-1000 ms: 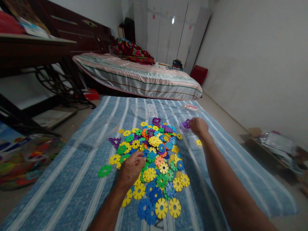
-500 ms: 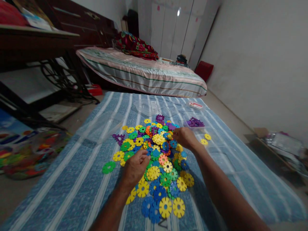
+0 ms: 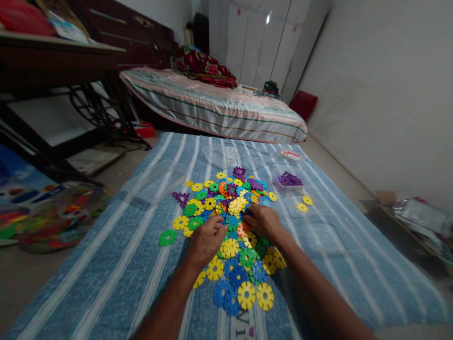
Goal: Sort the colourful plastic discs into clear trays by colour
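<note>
On the blue striped mat (image 3: pixel 116 264) lies a pile of flat toy discs (image 3: pixel 231 236), spread longest from near to far. The left hand (image 3: pixel 207 241) and right hand (image 3: pixel 264 222) rest curled on it; I cannot tell what each grip holds. A careless push could scatter discs.

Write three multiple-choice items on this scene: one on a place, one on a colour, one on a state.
1. Where do the purple pieces sorted apart lie?
A. in a clear tray right of the pile
B. on the bed
C. under the table

2. What colour is the lone disc left of the pile?
A. red
B. green
C. white

3. How are the hands placed?
A. raised in the air
B. both down on the pile
C. one on the bed

A: they fill the tray.
B: it is plainly green.
B: left hand and right hand rest among the discs.
</note>
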A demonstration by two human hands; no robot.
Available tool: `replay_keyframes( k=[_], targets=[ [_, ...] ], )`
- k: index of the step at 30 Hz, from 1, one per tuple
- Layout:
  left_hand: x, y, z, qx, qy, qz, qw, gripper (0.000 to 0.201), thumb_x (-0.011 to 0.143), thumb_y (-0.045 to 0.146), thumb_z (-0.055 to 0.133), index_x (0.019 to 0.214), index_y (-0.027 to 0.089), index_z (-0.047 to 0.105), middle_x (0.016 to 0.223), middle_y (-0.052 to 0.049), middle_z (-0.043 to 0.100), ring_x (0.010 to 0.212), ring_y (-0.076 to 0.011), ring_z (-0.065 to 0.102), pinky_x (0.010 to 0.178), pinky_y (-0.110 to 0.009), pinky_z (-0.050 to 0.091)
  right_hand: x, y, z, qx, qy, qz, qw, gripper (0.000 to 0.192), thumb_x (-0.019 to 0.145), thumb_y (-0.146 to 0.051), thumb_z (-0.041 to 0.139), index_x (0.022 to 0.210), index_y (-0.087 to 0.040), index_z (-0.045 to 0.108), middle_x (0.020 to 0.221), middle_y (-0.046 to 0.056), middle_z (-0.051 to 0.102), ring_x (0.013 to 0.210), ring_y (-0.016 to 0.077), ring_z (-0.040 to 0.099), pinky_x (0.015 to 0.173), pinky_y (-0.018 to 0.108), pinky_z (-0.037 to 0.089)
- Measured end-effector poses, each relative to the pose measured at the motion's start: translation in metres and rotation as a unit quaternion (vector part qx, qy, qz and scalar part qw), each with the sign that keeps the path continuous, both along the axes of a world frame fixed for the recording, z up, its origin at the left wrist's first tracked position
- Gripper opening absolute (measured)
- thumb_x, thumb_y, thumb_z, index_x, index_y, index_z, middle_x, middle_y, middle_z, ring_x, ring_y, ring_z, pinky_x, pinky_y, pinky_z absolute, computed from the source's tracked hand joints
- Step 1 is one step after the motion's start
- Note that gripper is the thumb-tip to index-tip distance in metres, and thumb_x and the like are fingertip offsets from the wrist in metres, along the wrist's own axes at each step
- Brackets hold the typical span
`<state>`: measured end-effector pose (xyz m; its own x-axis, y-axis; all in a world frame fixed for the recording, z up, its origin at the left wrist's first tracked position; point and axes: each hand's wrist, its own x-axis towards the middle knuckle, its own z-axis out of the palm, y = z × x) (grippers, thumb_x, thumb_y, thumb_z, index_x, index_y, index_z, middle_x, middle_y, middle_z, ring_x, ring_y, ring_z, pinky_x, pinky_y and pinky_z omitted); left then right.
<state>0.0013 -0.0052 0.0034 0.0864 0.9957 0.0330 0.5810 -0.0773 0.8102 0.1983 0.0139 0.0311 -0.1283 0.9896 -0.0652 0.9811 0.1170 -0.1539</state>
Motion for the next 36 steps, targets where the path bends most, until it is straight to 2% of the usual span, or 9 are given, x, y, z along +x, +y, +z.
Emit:
replay_keyframes(
  k=[6, 14, 18, 21, 24, 30, 36],
  targets=[
    [0.000, 0.001, -0.003, 0.003, 0.020, -0.004, 1.000, 0.029, 0.077, 0.040, 0.051, 0.095, 0.020, 0.063, 0.080, -0.003, 0.073, 0.077, -0.0193, 0.070, 0.070, -0.028, 0.052, 0.001, -0.004, 0.001, 0.000, 0.014, -0.012, 1.000, 0.021, 0.089, -0.038, 0.054, 0.097, -0.023, 0.067, 0.103, 0.004, 0.072, 0.095, 0.0186, 0.064, 0.071, 0.025, 0.039],
    [0.001, 0.000, 0.004, -0.005, 0.015, -0.005, 1.000, 0.027, 0.076, 0.039, 0.051, 0.092, 0.021, 0.063, 0.079, -0.002, 0.073, 0.078, -0.0198, 0.070, 0.070, -0.028, 0.053, -0.001, -0.009, -0.005, 0.009, -0.007, -0.006, 1.000, 0.022, 0.091, -0.033, 0.049, 0.097, -0.022, 0.066, 0.103, 0.007, 0.070, 0.094, 0.0186, 0.062, 0.071, 0.025, 0.039],
    [0.001, 0.000, 0.002, -0.005, 0.014, -0.004, 1.000, 0.027, 0.076, 0.040, 0.051, 0.091, 0.021, 0.063, 0.079, -0.003, 0.073, 0.078, -0.0196, 0.070, 0.071, -0.028, 0.053, 0.002, -0.014, -0.016, 0.049, 0.012, -0.020, 0.999, 0.024, 0.093, -0.030, 0.044, 0.092, -0.021, 0.066, 0.097, 0.008, 0.070, 0.088, 0.0179, 0.062, 0.071, 0.025, 0.038],
    [0.001, 0.001, -0.001, 0.002, 0.011, 0.000, 1.000, 0.027, 0.075, 0.041, 0.052, 0.090, 0.022, 0.063, 0.077, -0.002, 0.073, 0.077, -0.0195, 0.070, 0.071, -0.027, 0.054, 0.009, -0.021, -0.023, 0.094, 0.066, -0.047, 0.992, 0.027, 0.092, -0.025, 0.040, 0.084, -0.019, 0.065, 0.085, 0.006, 0.069, 0.078, 0.0160, 0.061, 0.067, 0.024, 0.036],
    [0.001, 0.001, -0.001, 0.007, 0.005, 0.001, 1.000, 0.026, 0.075, 0.041, 0.053, 0.090, 0.023, 0.063, 0.076, -0.001, 0.073, 0.076, -0.0195, 0.071, 0.068, -0.027, 0.054, 0.017, -0.029, -0.027, 0.124, 0.155, -0.079, 0.977, 0.030, 0.090, -0.026, 0.039, 0.077, -0.019, 0.065, 0.072, 0.003, 0.065, 0.065, 0.0137, 0.057, 0.061, 0.023, 0.035],
    [0.002, 0.001, 0.003, 0.002, 0.002, 0.002, 1.000, 0.024, 0.075, 0.039, 0.053, 0.090, 0.023, 0.063, 0.077, -0.001, 0.073, 0.076, -0.0192, 0.070, 0.069, -0.027, 0.054, 0.027, -0.042, -0.027, 0.155, 0.349, -0.121, 0.916, 0.031, 0.085, -0.039, 0.046, 0.076, -0.018, 0.067, 0.059, -0.002, 0.056, 0.055, 0.0122, 0.051, 0.055, 0.022, 0.036],
    [0.002, 0.002, 0.001, 0.000, -0.009, -0.003, 1.000, 0.028, 0.074, 0.042, 0.053, 0.091, 0.021, 0.063, 0.080, -0.003, 0.074, 0.076, -0.0199, 0.070, 0.068, -0.028, 0.054, 0.043, -0.061, -0.014, 0.182, 0.382, -0.146, 0.894, 0.029, 0.084, -0.040, 0.051, 0.078, -0.018, 0.069, 0.066, 0.000, 0.065, 0.061, 0.0140, 0.057, 0.060, 0.023, 0.043]
  ],
)
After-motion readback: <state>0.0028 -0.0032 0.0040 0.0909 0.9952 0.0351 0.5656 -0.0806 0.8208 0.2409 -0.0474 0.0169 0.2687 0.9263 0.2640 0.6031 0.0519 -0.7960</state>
